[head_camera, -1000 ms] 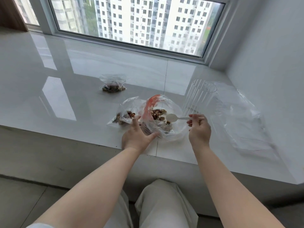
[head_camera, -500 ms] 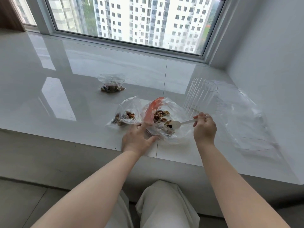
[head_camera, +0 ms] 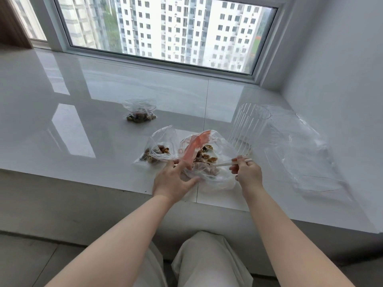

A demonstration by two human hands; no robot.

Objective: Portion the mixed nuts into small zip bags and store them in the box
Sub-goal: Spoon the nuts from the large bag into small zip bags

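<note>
A wide window [head_camera: 165,32] with a white frame looks out on tall white apartment blocks; daylight glares off the glossy white tiled sill [head_camera: 103,96] beneath it; a plain white wall [head_camera: 342,69] closes the right side; grey floor [head_camera: 31,259] lies below; a wooden panel [head_camera: 12,23] stands far left.

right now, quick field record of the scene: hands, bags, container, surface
left hand: holds the big nut bag at its red-striped mouth
right hand: grips a white spoon, bowl end inside the big bag
small bag near: holds nuts, lies left of the big bag
small bag far: holds nuts, stands apart toward the window
clear container: ribbed, right of the big bag
empty plastic bags: far right
surface: glossy white ledge
</note>
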